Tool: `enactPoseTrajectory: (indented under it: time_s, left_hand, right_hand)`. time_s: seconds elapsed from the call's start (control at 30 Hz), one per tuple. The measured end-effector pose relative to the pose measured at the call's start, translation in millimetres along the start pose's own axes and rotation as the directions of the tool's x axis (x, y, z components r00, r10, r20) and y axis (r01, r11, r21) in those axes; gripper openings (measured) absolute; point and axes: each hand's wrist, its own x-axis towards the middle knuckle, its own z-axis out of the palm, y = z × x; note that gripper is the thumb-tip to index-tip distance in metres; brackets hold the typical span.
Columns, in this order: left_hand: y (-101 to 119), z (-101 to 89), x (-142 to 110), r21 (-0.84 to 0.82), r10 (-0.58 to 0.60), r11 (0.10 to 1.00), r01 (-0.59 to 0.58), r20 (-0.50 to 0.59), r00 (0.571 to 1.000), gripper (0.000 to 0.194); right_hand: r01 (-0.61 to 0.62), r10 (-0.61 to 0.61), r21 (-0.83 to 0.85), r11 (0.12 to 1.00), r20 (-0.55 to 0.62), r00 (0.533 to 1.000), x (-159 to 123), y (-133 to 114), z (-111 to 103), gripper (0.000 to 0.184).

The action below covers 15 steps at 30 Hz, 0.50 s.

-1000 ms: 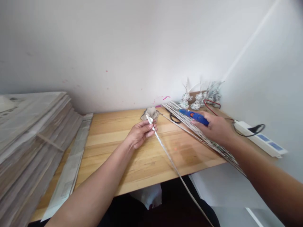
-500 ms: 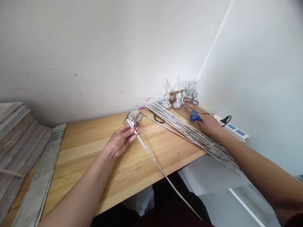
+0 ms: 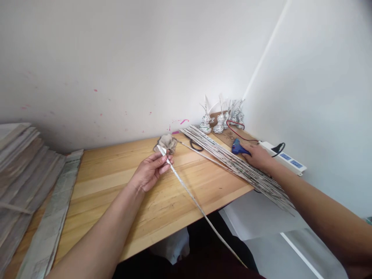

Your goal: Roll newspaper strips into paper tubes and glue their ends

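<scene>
My left hand (image 3: 151, 171) pinches the upper end of a long thin rolled paper stick (image 3: 188, 193) that slants down past the table's front edge. My right hand (image 3: 258, 157) grips a blue glue gun (image 3: 238, 148) and rests it on a bundle of rolled paper sticks (image 3: 232, 162) at the table's right side. A red cord (image 3: 236, 130) runs back from the gun. The wooden table (image 3: 116, 182) lies under both hands.
A stack of newspapers (image 3: 23, 170) fills the left, with a folded strip (image 3: 52, 221) beside it. A crumpled paper wad (image 3: 167, 142), black scissors (image 3: 195, 146), small woven paper figures (image 3: 221, 118) and a white power strip (image 3: 283, 157) sit at the back right near the wall corner.
My right hand carried the glue gun from above the stick bundle to the right and set it down near the power strip. The view turned right. My left hand kept its hold.
</scene>
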Motion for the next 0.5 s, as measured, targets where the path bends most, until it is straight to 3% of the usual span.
enactPoseTrajectory:
  time_s: [0.13, 0.2, 0.27, 0.33, 0.43, 0.5]
  left_hand:
    - [0.2, 2.3, -1.5, -0.01, -0.003, 1.0, 0.003, -0.005, 1.0, 0.023]
    - [0.3, 2.4, -1.3, -0.014, -0.006, 1.0, 0.006, 0.013, 1.0, 0.023]
    - [0.5, 1.8, -0.6, -0.018, -0.007, 1.0, 0.007, 0.027, 1.0, 0.023]
    - [0.9, 1.2, -0.1, -0.022, -0.008, 1.0, 0.008, 0.029, 1.0, 0.023]
    - [1.7, 0.5, 0.2, -0.031, -0.007, 1.0, 0.008, 0.032, 0.999, 0.023]
    - [2.1, 0.0, 0.5, -0.038, -0.003, 0.999, 0.005, 0.034, 0.999, 0.022]
  right_hand:
    - [-0.104, 0.106, -0.107, 0.989, 0.013, 0.994, -7.6, -15.7, -23.6, 0.052]
    - [-0.084, 0.073, -0.113, 0.99, -0.099, 0.992, -10.6, -37.9, -41.6, 0.047]
    - [-0.003, -0.006, -0.056, 0.998, -0.163, 0.987, -13.9, -72.5, -58.7, 0.033]
    - [0.15, -0.113, 0.161, 0.976, -0.218, 0.969, -18.7, -117.0, -70.8, 0.028]
    - [0.327, -0.283, 0.472, 0.819, -0.164, 0.945, -26.8, -186.9, -75.3, 0.034]
    - [0.378, -0.328, 0.532, 0.758, -0.189, 0.925, -30.3, -224.6, -71.3, 0.038]
